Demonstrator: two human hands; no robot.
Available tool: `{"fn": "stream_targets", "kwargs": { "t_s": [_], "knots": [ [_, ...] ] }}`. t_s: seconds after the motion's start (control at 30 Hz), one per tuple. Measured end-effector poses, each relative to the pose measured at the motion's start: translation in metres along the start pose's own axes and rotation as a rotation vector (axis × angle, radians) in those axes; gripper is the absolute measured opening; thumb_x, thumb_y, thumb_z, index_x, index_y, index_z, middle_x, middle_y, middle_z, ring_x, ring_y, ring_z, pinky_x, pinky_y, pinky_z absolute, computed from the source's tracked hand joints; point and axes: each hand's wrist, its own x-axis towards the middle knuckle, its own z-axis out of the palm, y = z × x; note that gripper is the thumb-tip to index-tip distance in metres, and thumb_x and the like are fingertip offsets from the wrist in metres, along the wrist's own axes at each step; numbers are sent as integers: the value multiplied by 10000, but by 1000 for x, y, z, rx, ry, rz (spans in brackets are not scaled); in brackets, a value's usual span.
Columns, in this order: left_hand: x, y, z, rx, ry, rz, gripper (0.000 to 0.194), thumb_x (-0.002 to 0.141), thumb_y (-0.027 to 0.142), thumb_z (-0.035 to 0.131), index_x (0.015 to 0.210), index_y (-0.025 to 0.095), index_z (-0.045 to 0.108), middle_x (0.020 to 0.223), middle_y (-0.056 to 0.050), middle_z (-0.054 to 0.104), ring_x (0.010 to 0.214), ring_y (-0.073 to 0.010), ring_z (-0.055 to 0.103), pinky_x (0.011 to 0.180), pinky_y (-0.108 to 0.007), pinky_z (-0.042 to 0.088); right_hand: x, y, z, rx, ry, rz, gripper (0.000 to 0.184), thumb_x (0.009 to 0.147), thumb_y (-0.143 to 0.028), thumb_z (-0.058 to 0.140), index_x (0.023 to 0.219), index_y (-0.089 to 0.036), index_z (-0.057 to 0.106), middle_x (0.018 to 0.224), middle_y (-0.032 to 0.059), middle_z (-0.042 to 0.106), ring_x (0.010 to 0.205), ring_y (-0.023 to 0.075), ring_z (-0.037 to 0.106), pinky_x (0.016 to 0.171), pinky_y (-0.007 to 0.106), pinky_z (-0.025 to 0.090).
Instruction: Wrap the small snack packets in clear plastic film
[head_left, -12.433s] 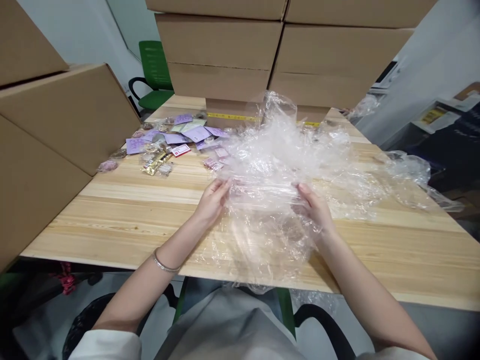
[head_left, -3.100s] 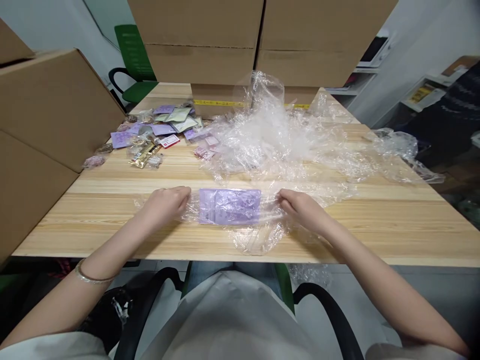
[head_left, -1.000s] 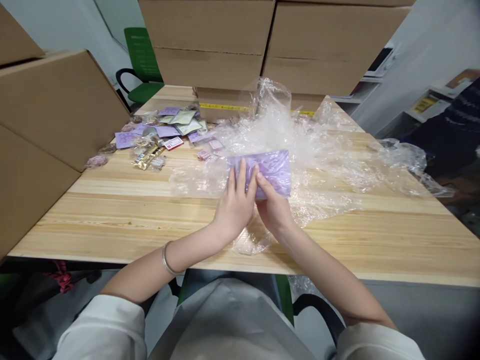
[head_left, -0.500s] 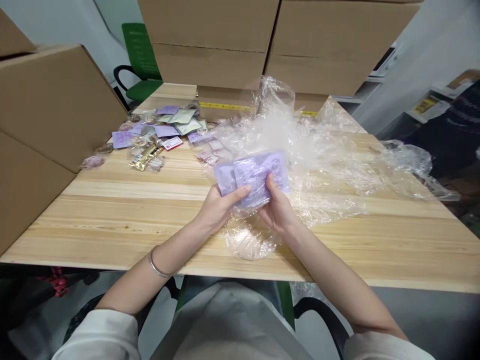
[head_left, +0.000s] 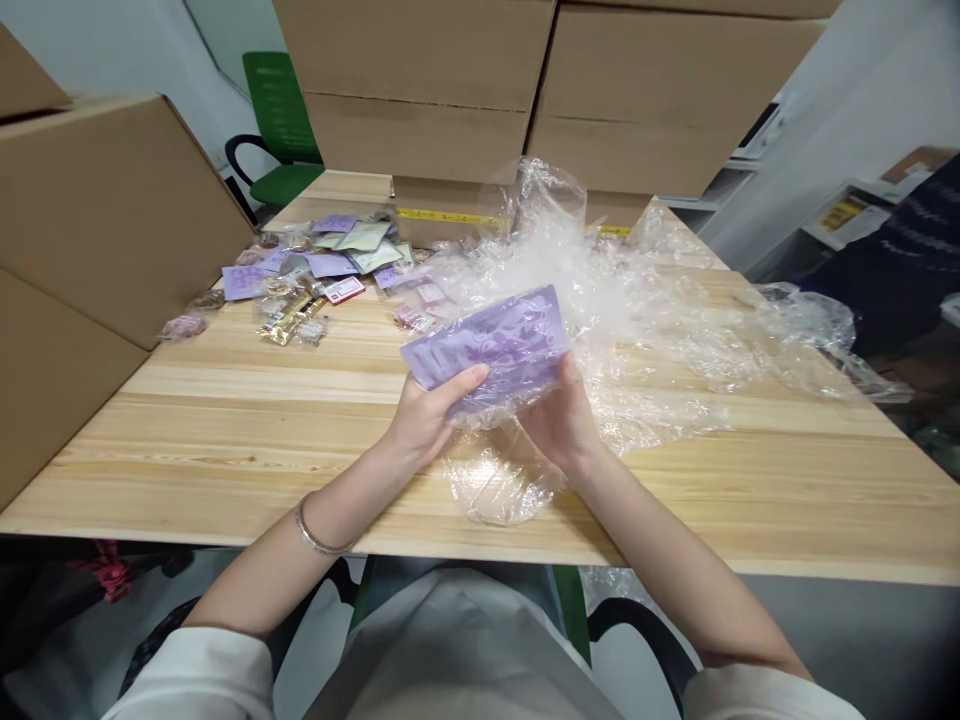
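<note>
The wooden table (head_left: pixel 187 430) carries nearly everything here, with stacked cardboard boxes (head_left: pixel 420 95) walling its far edge and another cardboard box (head_left: pixel 82 215) standing along its left edge. A heap of clear film (head_left: pixel 637 310) spreads from the middle back toward the far edge and out over the right edge. Toward the far left corner lies a loose pile of small packets (head_left: pixel 330 265), lilac and pale green ones among them.

The purple packet (head_left: pixel 495 335) is held over the middle of the table, between the film heap and the near edge — tilted, its right end set farther from the near edge than its left. Glossy film crinkles along its near side, and a loose flap of film (head_left: pixel 499 490) lies below it toward the near edge.

The left hand (head_left: pixel 427 415) is closed on the packet's left end, thumb flat on the upper face, fingers hidden beneath. The right hand (head_left: pixel 564 425) is half curled at the right end, thumb against the edge; whether it grips or only steadies, I cannot tell.

To handle this well, light, even pressure seems best: the film looks thin and apt to bunch, so a smoothing stroke from the middle outward should serve better than a tug — and the flap is best left clear of both palms, lest it drag.
</note>
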Motion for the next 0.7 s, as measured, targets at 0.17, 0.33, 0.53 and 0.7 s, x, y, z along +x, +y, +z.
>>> {"fn": "stream_targets", "kwargs": {
  "t_s": [0.17,0.33,0.53,0.7],
  "knots": [
    [0,0,0,37,-8,-30,323,663,190,861,958,166,730,974,-34,769,903,-191,722,902,-339,559,-6,10,2,-54,97,-23,457,726,-493,788,1127,-288,709,1162,39,728,1129,276,658,1002,464,524],
    [3,-2,-4,-5,-50,-85,425,695,166,847,1092,206,699,1037,-26,763,957,-189,720,905,-333,560,-7,9,-2,-161,168,43,365,726,-455,807,1037,-273,749,1108,48,748,1104,274,675,997,463,533],
    [6,-7,-10,-40,-41,-238,335,687,181,860,990,164,718,959,-44,772,853,-190,734,824,-317,589,-12,-10,0,-291,151,20,415,702,-463,820,1075,-296,745,1149,44,735,1088,272,681,969,469,553],
    [6,-9,-11,-70,-40,-309,367,648,196,886,977,156,726,927,-40,773,825,-182,729,819,-303,585,-12,-6,1,-211,90,66,386,730,-475,794,1070,-296,754,1125,33,746,1081,256,687,975,447,553]
  ]
}}
